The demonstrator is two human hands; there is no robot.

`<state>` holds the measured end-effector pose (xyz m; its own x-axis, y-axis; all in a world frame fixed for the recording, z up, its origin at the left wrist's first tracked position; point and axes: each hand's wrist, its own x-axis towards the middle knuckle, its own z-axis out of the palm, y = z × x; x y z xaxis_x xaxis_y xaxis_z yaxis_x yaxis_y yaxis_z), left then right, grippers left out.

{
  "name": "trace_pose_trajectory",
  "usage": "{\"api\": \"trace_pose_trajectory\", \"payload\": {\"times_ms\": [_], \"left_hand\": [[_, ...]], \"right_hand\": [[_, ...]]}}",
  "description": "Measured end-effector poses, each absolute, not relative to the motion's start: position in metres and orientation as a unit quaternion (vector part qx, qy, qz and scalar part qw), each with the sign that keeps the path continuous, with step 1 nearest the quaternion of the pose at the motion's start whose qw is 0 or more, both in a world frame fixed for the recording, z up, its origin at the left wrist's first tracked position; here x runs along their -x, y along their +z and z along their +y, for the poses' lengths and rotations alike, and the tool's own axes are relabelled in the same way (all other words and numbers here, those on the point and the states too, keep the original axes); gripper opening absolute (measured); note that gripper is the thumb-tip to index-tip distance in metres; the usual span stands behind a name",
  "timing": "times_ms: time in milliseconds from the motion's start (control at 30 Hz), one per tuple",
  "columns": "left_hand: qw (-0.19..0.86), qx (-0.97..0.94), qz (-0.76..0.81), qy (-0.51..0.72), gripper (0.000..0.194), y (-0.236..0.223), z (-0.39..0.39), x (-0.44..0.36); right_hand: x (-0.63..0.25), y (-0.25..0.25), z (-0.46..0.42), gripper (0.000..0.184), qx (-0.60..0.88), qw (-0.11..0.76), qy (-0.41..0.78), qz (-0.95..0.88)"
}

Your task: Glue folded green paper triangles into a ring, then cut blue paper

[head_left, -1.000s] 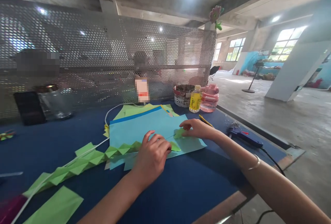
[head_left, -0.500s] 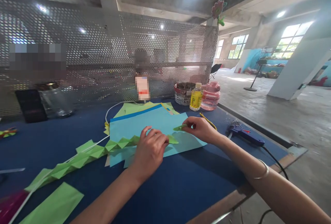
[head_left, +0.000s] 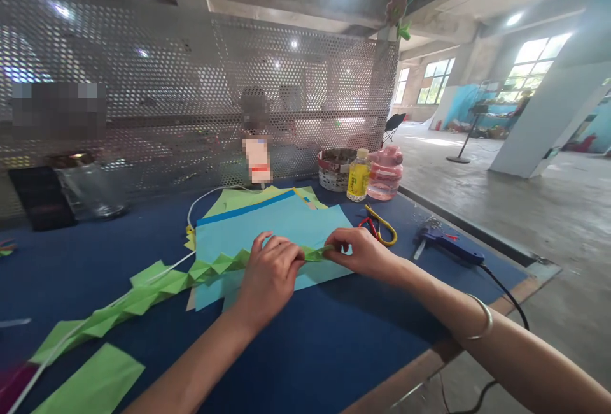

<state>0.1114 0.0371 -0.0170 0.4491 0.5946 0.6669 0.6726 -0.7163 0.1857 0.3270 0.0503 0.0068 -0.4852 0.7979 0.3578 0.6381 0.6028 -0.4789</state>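
Observation:
A long strip of folded green paper (head_left: 157, 290) zigzags from the lower left across the table to my hands. My left hand (head_left: 274, 274) grips the strip near its right end, fingers curled over it. Close beside it, my right hand (head_left: 356, 248) pinches a small green folded paper piece (head_left: 317, 253) at the strip's end; whether the two are joined I cannot tell. Beneath both hands lie light blue paper sheets (head_left: 267, 226). A flat green paper sheet (head_left: 90, 382) rests at the lower left, and a white cord (head_left: 114, 302) runs along the strip.
Right of my hands lie yellow-and-red-handled pliers (head_left: 380, 226) and a blue glue gun (head_left: 451, 245) with its cable. Behind stand a basket (head_left: 337, 172), a yellow-labelled bottle (head_left: 358, 177) and a pink jug (head_left: 384, 175). A glass jar (head_left: 98, 188) and dark phone (head_left: 42, 197) are left.
My right hand has moved left and down, bringing the small green piece against the strip's end beside my left hand. The pliers now show more fully. The view has shifted slightly.

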Motion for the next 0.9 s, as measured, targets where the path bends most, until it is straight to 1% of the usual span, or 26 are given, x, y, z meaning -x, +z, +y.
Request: {"api": "trace_pose_trajectory", "payload": {"times_ms": [433, 700, 900], "left_hand": [[0.032, 0.857, -0.395, -0.33, 0.012, -0.0193, 0.04, -0.117], [0.01, 0.855, -0.405, -0.325, 0.012, -0.0212, 0.0423, -0.1176], [0.012, 0.857, -0.404, -0.32, 0.014, -0.0206, 0.0412, -0.1183]], "right_hand": [[-0.326, 0.0011, 0.0498, 0.004, 0.418, 0.271, 0.14, -0.856], [-0.3252, -0.0012, 0.0509, 0.005, 0.421, 0.264, 0.143, -0.856], [-0.3238, -0.0016, 0.05, 0.005, 0.418, 0.255, 0.146, -0.86]]}}
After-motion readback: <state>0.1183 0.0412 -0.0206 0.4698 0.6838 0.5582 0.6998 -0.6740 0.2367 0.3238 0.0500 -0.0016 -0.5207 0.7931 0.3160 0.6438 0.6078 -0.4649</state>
